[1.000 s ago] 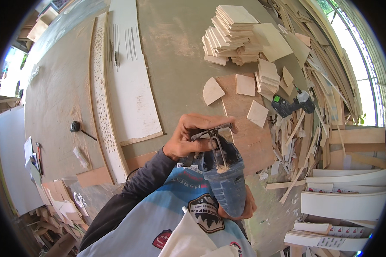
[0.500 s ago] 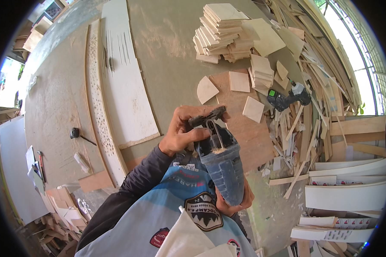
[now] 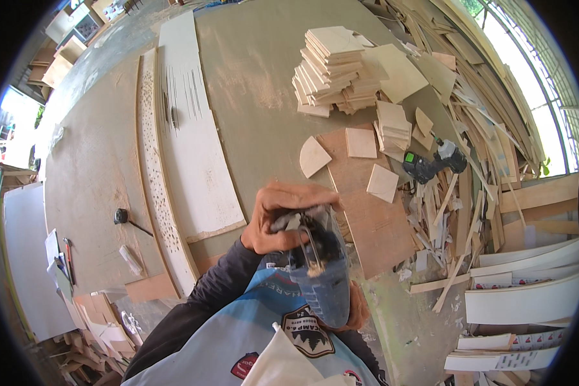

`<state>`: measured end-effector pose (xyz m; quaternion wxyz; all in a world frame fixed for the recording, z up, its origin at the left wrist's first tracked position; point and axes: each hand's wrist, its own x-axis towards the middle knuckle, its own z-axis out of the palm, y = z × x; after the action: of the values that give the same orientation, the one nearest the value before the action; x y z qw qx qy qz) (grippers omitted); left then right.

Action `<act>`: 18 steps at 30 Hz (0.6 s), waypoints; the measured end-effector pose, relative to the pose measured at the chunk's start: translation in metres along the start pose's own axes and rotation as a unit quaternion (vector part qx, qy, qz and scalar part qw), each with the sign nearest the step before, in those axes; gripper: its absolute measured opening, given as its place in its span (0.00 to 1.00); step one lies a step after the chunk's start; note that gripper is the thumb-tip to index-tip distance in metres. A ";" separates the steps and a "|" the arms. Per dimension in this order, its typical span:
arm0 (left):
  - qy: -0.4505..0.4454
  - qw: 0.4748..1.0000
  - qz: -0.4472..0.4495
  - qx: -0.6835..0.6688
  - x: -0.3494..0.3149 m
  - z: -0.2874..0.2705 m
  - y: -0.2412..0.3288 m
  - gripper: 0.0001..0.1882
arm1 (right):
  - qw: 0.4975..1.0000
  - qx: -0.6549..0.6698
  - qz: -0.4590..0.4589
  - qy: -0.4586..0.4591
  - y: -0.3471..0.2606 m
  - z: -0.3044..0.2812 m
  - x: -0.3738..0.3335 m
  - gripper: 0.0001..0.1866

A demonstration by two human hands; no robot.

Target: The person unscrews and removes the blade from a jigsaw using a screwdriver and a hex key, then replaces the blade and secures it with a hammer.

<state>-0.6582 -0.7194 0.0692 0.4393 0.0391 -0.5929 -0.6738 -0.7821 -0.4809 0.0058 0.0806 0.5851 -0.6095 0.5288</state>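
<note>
While the left hand [image 3: 267, 222] clamped the upper end of a dark blue power tool [image 3: 321, 297], its fingers reaching across the top and its thumb lying below, the right hand [image 3: 360, 309] was closed around the tool's right side, mostly hidden behind the body. The tool stood in the lower centre of the frame, in front of a light blue shirt [image 3: 238, 321]; its upper end was blurred, but a thin metal loop [image 3: 311, 244] showed there, with a clump of sawdust [image 3: 315, 269] at its foot.

Just beyond, right of centre, lay a reddish-brown board [image 3: 376, 225] with pale square pieces on it [image 3: 383, 183] and a rounded piece [image 3: 315, 157] at its left edge. A tall stack of thin panels [image 3: 331, 67] rose at the upper right, a cordless drill [image 3: 434, 166] lay below it near wood offcuts [image 3: 450, 225], and a tape measure [image 3: 120, 216] rested at the left.
</note>
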 end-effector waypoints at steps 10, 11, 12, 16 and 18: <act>-0.085 0.993 0.071 0.039 0.016 0.006 0.010 0.38 | 0.986 0.156 0.006 -0.051 0.011 -0.001 0.003 0.37; -0.086 0.993 0.068 0.037 0.017 0.006 0.009 0.38 | 0.986 0.154 0.012 -0.057 0.010 -0.003 0.005 0.37; -0.088 0.993 0.065 0.036 0.017 0.007 0.009 0.38 | 0.986 0.151 0.019 -0.064 0.009 -0.005 0.007 0.37; -0.102 0.992 0.066 0.043 0.022 0.006 0.012 0.37 | 0.988 0.136 0.023 -0.063 0.013 -0.006 0.008 0.35; -0.104 0.991 0.062 0.059 0.022 0.005 0.014 0.36 | 0.988 0.141 0.020 -0.057 0.013 -0.003 0.010 0.33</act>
<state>-0.6670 -0.7284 0.0927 0.4127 -0.0422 -0.6754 -0.6097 -0.7968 -0.4884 0.0069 -0.0486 0.6072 -0.5440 0.5770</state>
